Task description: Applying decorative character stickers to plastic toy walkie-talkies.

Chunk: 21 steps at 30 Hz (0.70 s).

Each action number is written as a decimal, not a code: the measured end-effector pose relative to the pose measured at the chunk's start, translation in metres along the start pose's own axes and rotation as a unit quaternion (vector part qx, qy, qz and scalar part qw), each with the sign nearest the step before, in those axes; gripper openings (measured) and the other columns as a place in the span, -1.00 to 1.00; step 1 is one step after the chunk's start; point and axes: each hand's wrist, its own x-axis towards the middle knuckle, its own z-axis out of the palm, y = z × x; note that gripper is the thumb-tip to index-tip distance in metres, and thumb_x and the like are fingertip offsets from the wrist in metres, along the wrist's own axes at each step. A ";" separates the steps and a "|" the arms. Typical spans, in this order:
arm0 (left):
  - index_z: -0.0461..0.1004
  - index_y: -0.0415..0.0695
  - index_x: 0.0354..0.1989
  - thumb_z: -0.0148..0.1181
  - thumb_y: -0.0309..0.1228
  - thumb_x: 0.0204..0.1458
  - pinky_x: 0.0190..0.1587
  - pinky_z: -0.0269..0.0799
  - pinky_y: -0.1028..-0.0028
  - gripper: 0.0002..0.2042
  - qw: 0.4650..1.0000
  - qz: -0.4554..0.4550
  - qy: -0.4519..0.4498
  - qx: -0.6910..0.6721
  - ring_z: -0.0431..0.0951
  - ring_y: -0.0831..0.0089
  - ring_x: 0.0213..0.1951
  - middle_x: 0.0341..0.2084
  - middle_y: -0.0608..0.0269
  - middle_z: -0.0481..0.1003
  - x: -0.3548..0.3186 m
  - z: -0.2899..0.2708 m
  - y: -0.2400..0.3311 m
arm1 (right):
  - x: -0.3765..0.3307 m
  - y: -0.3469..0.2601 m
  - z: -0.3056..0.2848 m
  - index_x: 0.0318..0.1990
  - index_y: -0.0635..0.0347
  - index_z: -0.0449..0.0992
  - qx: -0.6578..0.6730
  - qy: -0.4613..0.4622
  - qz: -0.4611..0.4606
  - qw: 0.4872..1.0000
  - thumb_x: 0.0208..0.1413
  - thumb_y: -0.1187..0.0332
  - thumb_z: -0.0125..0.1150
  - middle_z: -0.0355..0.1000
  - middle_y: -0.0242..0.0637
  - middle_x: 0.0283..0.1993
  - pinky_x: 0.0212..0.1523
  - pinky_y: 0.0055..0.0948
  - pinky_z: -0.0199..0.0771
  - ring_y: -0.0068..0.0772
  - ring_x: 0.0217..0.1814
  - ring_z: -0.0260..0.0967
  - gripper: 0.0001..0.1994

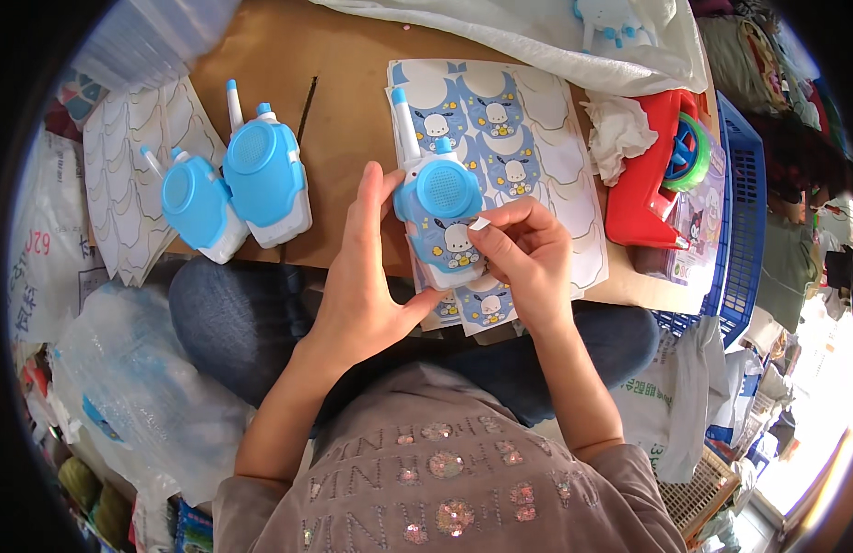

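Observation:
In front of me, a blue and white toy walkie-talkie (445, 189) lies on the sticker sheets, its antenna pointing away. A blue sticker (451, 241) with a white cartoon puppy covers its lower front. My left hand (360, 267) steadies the toy from its left side, with the fingers along the edge and the thumb at the bottom end. A small white piece (479, 223), paper or film, is pinched between thumb and forefinger of my right hand (530, 253), just over the sticker's right edge. Printed sticker sheets (514, 138) spread beneath and beyond the toy.
Two more blue walkie-talkies (265, 175) lie at the left, beside sheets with cut outlines (131, 157). On the right are a red tape dispenser (643, 175), crumpled white paper (618, 134) and a blue plastic basket (745, 203). White cloth-like sheeting (537, 37) covers the far edge.

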 end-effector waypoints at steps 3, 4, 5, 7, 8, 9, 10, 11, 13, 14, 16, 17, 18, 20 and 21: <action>-0.29 -0.22 0.43 0.51 -0.59 -0.38 0.25 0.23 0.18 0.20 1.000 0.002 0.001 0.007 0.26 -0.04 0.24 0.26 -0.15 0.15 0.000 0.000 0.000 | 0.000 -0.001 0.002 -0.24 0.29 0.51 0.004 0.002 -0.003 1.000 0.09 0.54 0.32 0.53 -0.35 -0.34 -0.38 -0.67 0.43 -0.67 -0.37 0.44 -0.88; -0.28 -0.22 0.43 0.51 -0.59 -0.39 0.25 0.23 0.18 0.20 1.000 0.004 0.002 0.010 0.26 -0.05 0.24 0.26 -0.15 0.15 0.000 0.000 0.001 | -0.001 -0.001 0.002 -0.24 0.29 0.51 0.004 0.002 -0.003 1.000 0.09 0.54 0.32 0.53 -0.35 -0.34 -0.38 -0.67 0.43 -0.67 -0.37 0.44 -0.88; -0.28 -0.22 0.43 0.51 -0.59 -0.39 0.25 0.23 0.18 0.20 1.000 0.007 0.003 0.013 0.26 -0.05 0.24 0.26 -0.15 0.15 0.000 0.000 0.001 | -0.001 -0.001 0.002 -0.24 0.29 0.51 -0.001 0.003 -0.004 1.000 0.09 0.54 0.32 0.53 -0.34 -0.34 -0.38 -0.67 0.43 -0.67 -0.37 0.44 -0.88; -0.28 -0.22 0.43 0.51 -0.59 -0.39 0.25 0.23 0.18 0.20 1.000 0.006 0.003 0.011 0.26 -0.05 0.24 0.26 -0.15 0.15 0.000 0.000 0.001 | -0.001 -0.001 0.001 -0.24 0.30 0.51 -0.007 0.006 -0.006 1.000 0.09 0.54 0.32 0.53 -0.34 -0.34 -0.39 -0.67 0.43 -0.67 -0.37 0.44 -0.88; -0.28 -0.22 0.43 0.52 -0.59 -0.39 0.25 0.23 0.18 0.20 1.000 0.004 0.003 0.009 0.26 -0.05 0.24 0.26 -0.15 0.15 0.000 0.000 0.001 | -0.001 -0.001 0.001 -0.24 0.30 0.51 -0.009 0.006 -0.006 1.000 0.08 0.54 0.32 0.53 -0.34 -0.35 -0.39 -0.67 0.43 -0.67 -0.37 0.44 -0.88; -0.28 -0.22 0.43 0.52 -0.59 -0.39 0.25 0.23 0.18 0.20 1.000 0.004 0.003 0.009 0.26 -0.05 0.24 0.26 -0.15 0.15 0.000 0.000 0.001 | -0.001 -0.001 0.001 -0.24 0.30 0.51 -0.011 0.006 -0.006 1.000 0.08 0.54 0.32 0.53 -0.34 -0.35 -0.39 -0.67 0.44 -0.67 -0.38 0.44 -0.88; -0.27 -0.22 0.43 0.52 -0.59 -0.40 0.25 0.23 0.18 0.20 1.000 0.005 0.002 0.008 0.26 -0.05 0.24 0.27 -0.15 0.15 -0.001 0.000 0.000 | -0.001 -0.001 0.001 -0.24 0.30 0.51 -0.011 0.006 -0.007 1.000 0.08 0.54 0.32 0.53 -0.34 -0.35 -0.39 -0.67 0.44 -0.67 -0.38 0.44 -0.88; -0.27 -0.22 0.43 0.52 -0.59 -0.40 0.25 0.24 0.18 0.20 1.000 0.005 0.002 0.008 0.26 -0.05 0.25 0.27 -0.15 0.15 0.000 0.000 0.000 | -0.001 -0.001 0.001 -0.24 0.30 0.51 -0.011 0.005 -0.005 1.000 0.08 0.54 0.32 0.53 -0.33 -0.35 -0.39 -0.67 0.43 -0.67 -0.39 0.44 -0.88; -0.27 -0.22 0.43 0.52 -0.59 -0.40 0.25 0.23 0.17 0.20 1.000 0.007 0.002 0.008 0.25 -0.05 0.25 0.27 -0.15 0.15 0.000 0.000 0.000 | 0.000 -0.001 0.001 -0.24 0.30 0.51 -0.010 0.005 -0.005 1.000 0.08 0.54 0.32 0.53 -0.33 -0.35 -0.40 -0.68 0.43 -0.67 -0.39 0.44 -0.88; -0.26 -0.22 0.43 0.52 -0.59 -0.40 0.26 0.23 0.17 0.19 1.000 0.009 0.002 0.009 0.25 -0.05 0.26 0.27 -0.15 0.15 0.000 0.000 0.000 | 0.000 -0.001 0.001 -0.24 0.30 0.51 -0.015 0.005 -0.004 1.000 0.08 0.54 0.32 0.53 -0.33 -0.35 -0.40 -0.68 0.43 -0.67 -0.40 0.44 -0.88; -0.25 -0.22 0.42 0.52 -0.59 -0.39 0.26 0.24 0.17 0.19 1.000 0.009 0.001 0.013 0.24 -0.04 0.26 0.27 -0.15 0.14 0.000 0.000 0.001 | 0.000 -0.002 0.001 -0.24 0.30 0.51 -0.020 0.005 -0.005 1.000 0.08 0.54 0.32 0.53 -0.33 -0.35 -0.40 -0.68 0.43 -0.68 -0.40 0.44 -0.88; -0.25 -0.23 0.42 0.52 -0.59 -0.39 0.26 0.24 0.18 0.18 1.000 0.009 0.000 0.018 0.24 -0.04 0.27 0.27 -0.15 0.14 0.000 -0.001 0.001 | 0.000 -0.002 0.002 -0.24 0.30 0.51 -0.017 0.005 -0.007 1.000 0.09 0.54 0.32 0.54 -0.33 -0.35 -0.40 -0.68 0.43 -0.68 -0.40 0.44 -0.88; -0.25 -0.23 0.42 0.52 -0.59 -0.39 0.26 0.24 0.18 0.18 1.000 0.009 0.000 0.018 0.24 -0.04 0.27 0.27 -0.15 0.14 -0.001 -0.001 0.001 | 0.000 -0.001 0.002 -0.24 0.30 0.51 -0.014 0.005 -0.008 1.000 0.09 0.54 0.32 0.54 -0.33 -0.35 -0.40 -0.68 0.43 -0.68 -0.40 0.44 -0.88; -0.13 -0.19 0.37 0.53 -0.59 -0.39 0.25 0.25 0.16 0.10 1.000 -0.005 0.002 0.015 0.24 -0.06 0.26 0.26 -0.17 0.13 -0.002 -0.001 0.001 | 0.000 -0.002 0.003 -0.24 0.30 0.51 -0.012 0.005 -0.009 1.000 0.09 0.54 0.32 0.54 -0.33 -0.35 -0.40 -0.68 0.43 -0.68 -0.40 0.44 -0.88; -0.13 -0.19 0.37 0.53 -0.59 -0.39 0.25 0.25 0.16 0.10 1.000 -0.004 0.002 0.015 0.24 -0.06 0.26 0.26 -0.17 0.13 -0.002 0.001 -0.003 | -0.001 -0.002 0.003 -0.24 0.30 0.52 -0.011 0.006 -0.010 1.000 0.09 0.54 0.31 0.54 -0.33 -0.35 -0.40 -0.68 0.43 -0.68 -0.40 0.44 -0.88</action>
